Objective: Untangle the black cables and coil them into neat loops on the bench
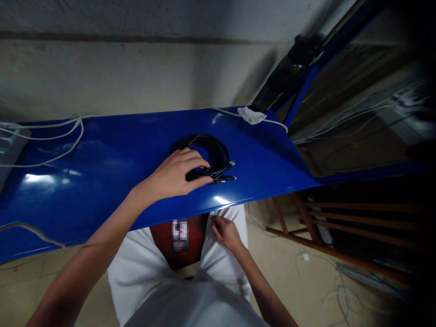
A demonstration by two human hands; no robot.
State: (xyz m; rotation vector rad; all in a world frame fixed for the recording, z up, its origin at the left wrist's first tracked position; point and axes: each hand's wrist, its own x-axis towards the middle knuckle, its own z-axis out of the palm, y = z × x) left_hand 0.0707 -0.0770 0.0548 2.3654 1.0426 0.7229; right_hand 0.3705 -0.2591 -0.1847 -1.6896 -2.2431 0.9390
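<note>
A coiled black cable [221, 147] lies on the blue tabletop [119, 150], and two of its plug ends stick out on the right side of the coil. My left hand [180, 172] reaches over the coil's near left part. Its thumb is at the front and its fingers curl over the loops, closed on the cable. Below the table edge, my right hand [226, 232] rests on my thigh with its fingers curled in. I see nothing held in it.
White cords [76, 131] and a power strip [12, 147] lie at the left. Back right stand a dark bottle [282, 79] and a crumpled white piece [251, 115] by a cord. A wooden rack [357, 215] and loose cables are on the right.
</note>
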